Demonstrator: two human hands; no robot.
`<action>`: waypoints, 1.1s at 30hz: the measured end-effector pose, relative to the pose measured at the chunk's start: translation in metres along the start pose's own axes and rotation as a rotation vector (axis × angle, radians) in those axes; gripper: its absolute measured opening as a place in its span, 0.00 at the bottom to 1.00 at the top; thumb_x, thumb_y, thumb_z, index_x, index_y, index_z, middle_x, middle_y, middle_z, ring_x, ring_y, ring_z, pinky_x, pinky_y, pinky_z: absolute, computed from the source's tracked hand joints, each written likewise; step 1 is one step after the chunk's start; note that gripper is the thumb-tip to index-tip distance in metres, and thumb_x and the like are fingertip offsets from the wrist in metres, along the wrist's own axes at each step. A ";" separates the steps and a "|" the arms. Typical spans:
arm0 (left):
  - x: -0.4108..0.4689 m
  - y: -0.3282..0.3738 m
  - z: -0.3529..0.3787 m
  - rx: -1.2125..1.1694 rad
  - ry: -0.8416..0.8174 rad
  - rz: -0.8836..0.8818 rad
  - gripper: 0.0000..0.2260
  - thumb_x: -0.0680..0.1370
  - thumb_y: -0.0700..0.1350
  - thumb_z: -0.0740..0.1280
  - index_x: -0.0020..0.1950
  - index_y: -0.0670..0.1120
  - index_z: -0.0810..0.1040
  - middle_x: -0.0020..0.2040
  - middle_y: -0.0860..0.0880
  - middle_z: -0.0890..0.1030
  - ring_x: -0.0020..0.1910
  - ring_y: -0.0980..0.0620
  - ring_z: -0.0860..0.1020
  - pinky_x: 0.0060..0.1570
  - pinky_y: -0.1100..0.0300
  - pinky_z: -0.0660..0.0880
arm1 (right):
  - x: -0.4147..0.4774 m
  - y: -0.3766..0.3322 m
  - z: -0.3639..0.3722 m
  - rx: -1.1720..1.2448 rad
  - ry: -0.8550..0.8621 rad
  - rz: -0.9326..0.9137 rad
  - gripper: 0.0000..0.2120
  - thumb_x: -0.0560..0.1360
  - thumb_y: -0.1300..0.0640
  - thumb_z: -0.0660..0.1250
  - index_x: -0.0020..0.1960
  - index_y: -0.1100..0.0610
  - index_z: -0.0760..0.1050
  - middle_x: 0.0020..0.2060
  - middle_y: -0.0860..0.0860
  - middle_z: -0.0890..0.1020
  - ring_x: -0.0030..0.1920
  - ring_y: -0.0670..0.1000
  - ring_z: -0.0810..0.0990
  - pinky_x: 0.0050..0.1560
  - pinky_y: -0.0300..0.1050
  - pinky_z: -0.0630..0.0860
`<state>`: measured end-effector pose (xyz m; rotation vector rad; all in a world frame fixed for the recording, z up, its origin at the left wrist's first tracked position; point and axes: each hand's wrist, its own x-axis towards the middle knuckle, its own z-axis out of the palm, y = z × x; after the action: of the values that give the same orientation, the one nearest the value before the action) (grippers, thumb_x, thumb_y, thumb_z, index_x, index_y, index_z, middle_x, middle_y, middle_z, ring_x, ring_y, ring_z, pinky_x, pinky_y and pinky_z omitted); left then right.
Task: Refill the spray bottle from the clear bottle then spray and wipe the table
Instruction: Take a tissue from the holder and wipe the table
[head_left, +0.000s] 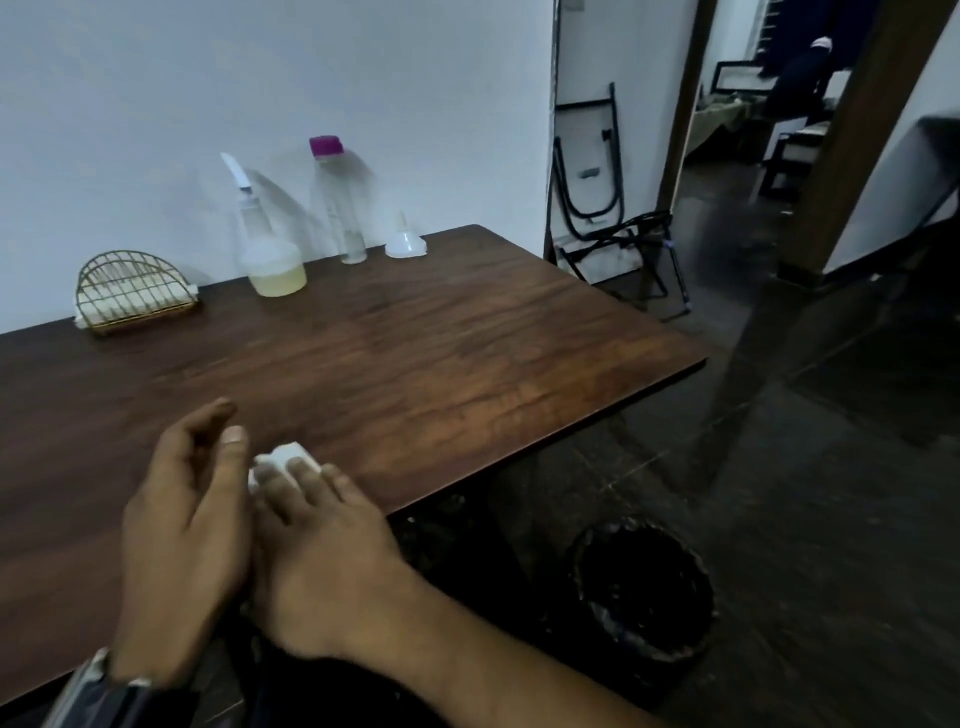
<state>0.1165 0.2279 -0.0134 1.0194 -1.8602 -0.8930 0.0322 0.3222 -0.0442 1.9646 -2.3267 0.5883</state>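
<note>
The spray bottle (270, 249), white-nozzled with pale yellow liquid in its base, stands at the back of the wooden table (415, 338) by the wall. Right of it is the clear bottle (340, 208) with a magenta cap, nearly empty, and a white funnel (405, 241) upside down. At the table's near edge my right hand (322, 540) presses flat on a folded white tissue (285, 457), whose corner shows past the fingers. My left hand (182, 530) hovers beside it with fingers apart, holding nothing.
A gold wire napkin holder (136, 291) with white napkins sits at the back left. A dark round bin (644, 587) stands on the floor below the table's right corner. Folded black metal frames (597, 208) lean by the wall; a person is in the far doorway.
</note>
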 end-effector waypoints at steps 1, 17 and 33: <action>-0.003 -0.009 -0.008 0.019 0.022 -0.009 0.21 0.77 0.68 0.63 0.67 0.63 0.75 0.60 0.56 0.82 0.61 0.52 0.81 0.63 0.43 0.76 | 0.002 -0.008 0.002 -0.011 -0.014 -0.022 0.36 0.81 0.46 0.61 0.84 0.59 0.54 0.84 0.56 0.53 0.83 0.58 0.50 0.81 0.55 0.44; -0.007 0.055 0.012 -0.300 0.014 -0.058 0.10 0.82 0.48 0.65 0.63 0.56 0.78 0.57 0.60 0.83 0.58 0.66 0.79 0.63 0.56 0.76 | 0.015 0.051 -0.091 2.257 -0.005 0.298 0.23 0.86 0.52 0.56 0.74 0.64 0.73 0.74 0.61 0.75 0.76 0.61 0.72 0.80 0.54 0.62; -0.027 0.132 0.104 -0.651 -0.091 -0.036 0.10 0.84 0.47 0.61 0.64 0.52 0.77 0.55 0.56 0.85 0.55 0.59 0.83 0.58 0.53 0.79 | -0.036 0.116 -0.116 1.458 0.807 0.566 0.06 0.79 0.59 0.72 0.55 0.54 0.86 0.51 0.51 0.89 0.57 0.51 0.86 0.62 0.51 0.81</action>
<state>-0.0077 0.3277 0.0474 0.6096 -1.4570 -1.4583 -0.0962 0.4069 0.0231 0.5785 -1.7958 2.9363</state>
